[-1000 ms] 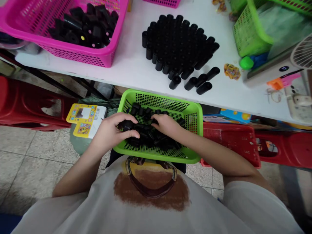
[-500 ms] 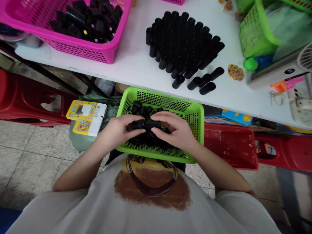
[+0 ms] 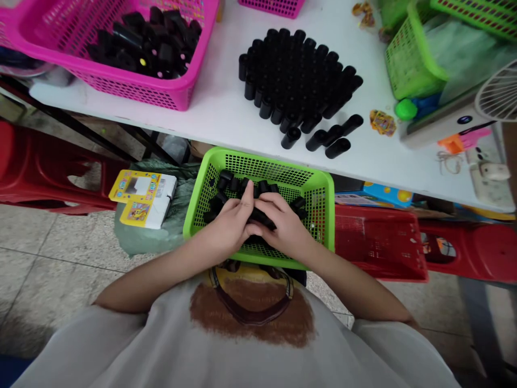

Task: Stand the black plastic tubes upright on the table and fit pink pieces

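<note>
Holding one tube (image 3: 262, 217), left hand (image 3: 228, 230), right hand (image 3: 287, 229), one basket (image 3: 266, 155)

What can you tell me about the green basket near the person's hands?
The green basket is bright, rectangular and looks like plastic, with mesh walls and floor and a solid rim. It sits just in front of the person's body, below the edge of the white table; what carries it is hidden. Loose black cylindrical parts lie in it. The left hand and right hand are inside it, closed together on a black piece.
</note>
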`<move>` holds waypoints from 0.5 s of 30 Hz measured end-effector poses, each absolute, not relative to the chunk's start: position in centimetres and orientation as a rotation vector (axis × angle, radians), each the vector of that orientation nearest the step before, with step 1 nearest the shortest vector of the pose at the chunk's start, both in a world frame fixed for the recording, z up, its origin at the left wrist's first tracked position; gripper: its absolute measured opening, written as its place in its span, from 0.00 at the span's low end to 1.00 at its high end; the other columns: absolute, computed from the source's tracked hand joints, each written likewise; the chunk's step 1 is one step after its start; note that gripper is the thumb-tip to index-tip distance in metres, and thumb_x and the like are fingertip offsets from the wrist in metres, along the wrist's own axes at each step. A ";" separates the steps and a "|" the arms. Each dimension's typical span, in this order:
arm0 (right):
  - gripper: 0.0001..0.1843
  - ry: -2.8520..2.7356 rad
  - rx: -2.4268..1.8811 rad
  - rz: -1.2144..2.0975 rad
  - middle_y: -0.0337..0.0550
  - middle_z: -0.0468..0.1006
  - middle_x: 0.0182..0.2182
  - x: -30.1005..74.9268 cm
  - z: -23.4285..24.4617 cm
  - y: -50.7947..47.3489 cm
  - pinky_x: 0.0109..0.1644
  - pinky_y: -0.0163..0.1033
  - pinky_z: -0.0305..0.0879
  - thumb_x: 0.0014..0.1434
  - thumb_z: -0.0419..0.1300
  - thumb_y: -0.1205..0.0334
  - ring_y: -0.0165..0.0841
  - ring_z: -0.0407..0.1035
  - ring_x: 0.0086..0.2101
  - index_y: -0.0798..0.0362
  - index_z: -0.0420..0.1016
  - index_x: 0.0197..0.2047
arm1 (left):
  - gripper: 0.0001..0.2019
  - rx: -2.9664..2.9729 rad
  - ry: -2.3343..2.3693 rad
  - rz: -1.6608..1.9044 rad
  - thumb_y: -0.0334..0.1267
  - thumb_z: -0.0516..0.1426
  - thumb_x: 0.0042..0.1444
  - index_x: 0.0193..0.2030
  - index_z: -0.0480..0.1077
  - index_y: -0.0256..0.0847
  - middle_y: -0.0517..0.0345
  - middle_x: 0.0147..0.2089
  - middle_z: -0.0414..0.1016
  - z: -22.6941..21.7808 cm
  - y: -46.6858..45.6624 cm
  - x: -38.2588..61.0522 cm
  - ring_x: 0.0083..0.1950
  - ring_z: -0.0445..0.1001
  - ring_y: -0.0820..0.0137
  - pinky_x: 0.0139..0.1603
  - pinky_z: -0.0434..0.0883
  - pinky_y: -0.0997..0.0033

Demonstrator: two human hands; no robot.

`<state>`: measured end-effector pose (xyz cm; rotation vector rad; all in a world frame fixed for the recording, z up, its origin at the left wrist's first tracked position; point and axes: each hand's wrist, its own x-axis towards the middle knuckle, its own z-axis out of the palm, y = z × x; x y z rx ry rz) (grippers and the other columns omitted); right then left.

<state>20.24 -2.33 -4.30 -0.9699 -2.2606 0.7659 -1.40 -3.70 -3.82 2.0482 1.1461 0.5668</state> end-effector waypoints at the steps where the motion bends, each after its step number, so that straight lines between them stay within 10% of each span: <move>1: 0.21 -2.261 -1.005 0.699 0.52 0.77 0.56 20.7 -4.3 -2.2 0.62 0.52 0.78 0.71 0.60 0.59 0.43 0.76 0.57 0.48 0.74 0.65 | 0.45 2.038 1.133 0.575 0.59 0.44 0.76 0.84 0.32 0.30 0.27 0.73 0.69 -3.3 -3.3 -1.5 0.70 0.75 0.52 0.65 0.76 0.53; 8: 0.19 -1.660 -1.465 -0.036 0.50 0.80 0.51 28.9 -4.8 2.3 0.59 0.59 0.75 0.67 0.67 0.49 0.48 0.76 0.52 0.48 0.75 0.56 | 0.24 2.085 1.486 0.447 0.47 0.47 0.76 0.71 0.68 0.39 0.44 0.66 0.78 0.8 2.3 -3.7 0.67 0.77 0.55 0.72 0.70 0.51; 15: 0.29 -1.637 -1.782 -0.154 0.60 0.79 0.57 34.9 -7.6 7.7 0.65 0.70 0.66 0.66 0.63 0.49 0.56 0.72 0.57 0.53 0.71 0.65 | 0.35 2.371 1.306 -0.295 0.48 0.59 0.69 0.77 0.60 0.33 0.30 0.75 0.65 -5.0 5.7 1.3 0.73 0.67 0.41 0.70 0.66 0.47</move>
